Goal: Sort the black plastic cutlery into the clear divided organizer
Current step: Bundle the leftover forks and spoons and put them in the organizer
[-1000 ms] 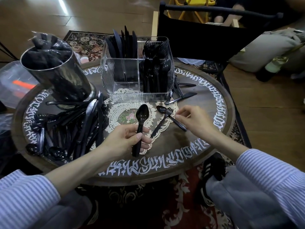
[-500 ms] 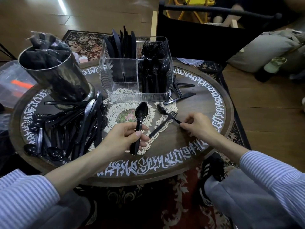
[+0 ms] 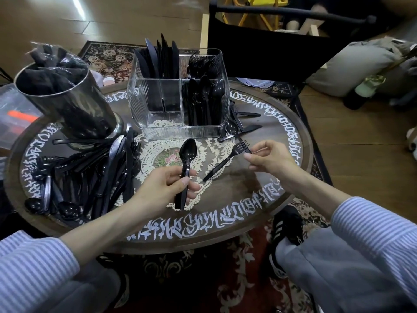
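Our left hand [image 3: 168,188] curls round the handle of a black spoon [image 3: 186,162], holding it upright with the bowl above the thumb, over the lace doily [image 3: 209,154] in the middle of the round table [image 3: 291,177]. Our right hand [image 3: 268,160] pinches something thin and dark between thumb and fingers; it seems to be a piece of cutlery, though we cannot tell which. Just beside it a black fork [image 3: 225,161] lies slanted on the doily, tines toward the right hand.

Behind both hands stands the clear organizer [image 3: 155,102]: knives upright in its left compartment, spoons in its right. A few loose pieces [image 3: 241,129] lie by its right wall. To the left a heap of unsorted cutlery [image 3: 90,177] spreads beside a tilted metal cup [image 3: 67,100].
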